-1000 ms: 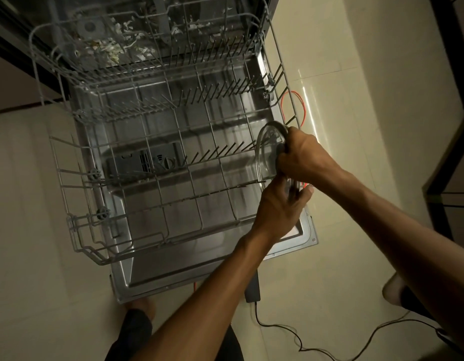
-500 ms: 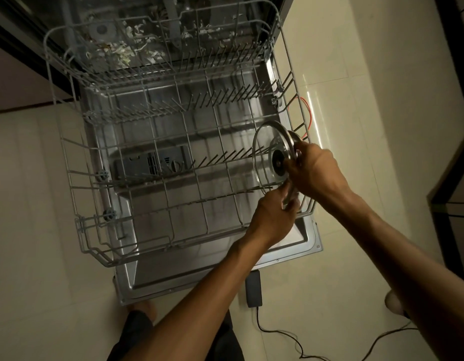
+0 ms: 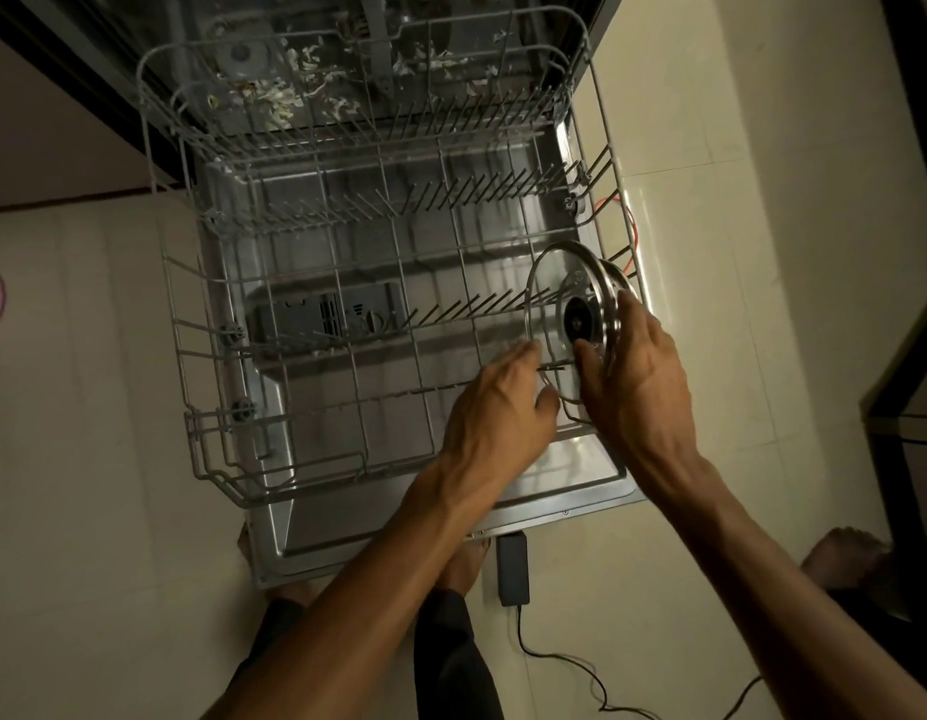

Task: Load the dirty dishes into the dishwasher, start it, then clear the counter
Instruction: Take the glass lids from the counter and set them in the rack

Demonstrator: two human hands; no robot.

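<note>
Glass lid [image 3: 573, 298] stands on edge at the right side of the lower rack [image 3: 315, 402], near its front right corner, among the tines; black knob [image 3: 580, 319] faces the person. It looks like two lids may be stacked here; cannot tell.

Right hand [image 3: 638, 376]: fingers laid along the lid's rim and face, thumb near the knob, steadying rather than clamping. Left hand [image 3: 497, 407]: loosely curled at the lid's lower left edge; whether it pinches rim or rack wire, cannot tell.

Risks, as judged:
- Lid not seated between tines; on release it could tip flat or roll toward the rack's front edge.
- Glass striking wire could chip.
- Rack is pulled out over the open dishwasher door [image 3: 440, 517]; a fall would land on door or tile.
- Food debris [image 3: 274, 98] in the tub behind.
- Cable [image 3: 565, 662] on floor by the feet: trip hazard.
</note>
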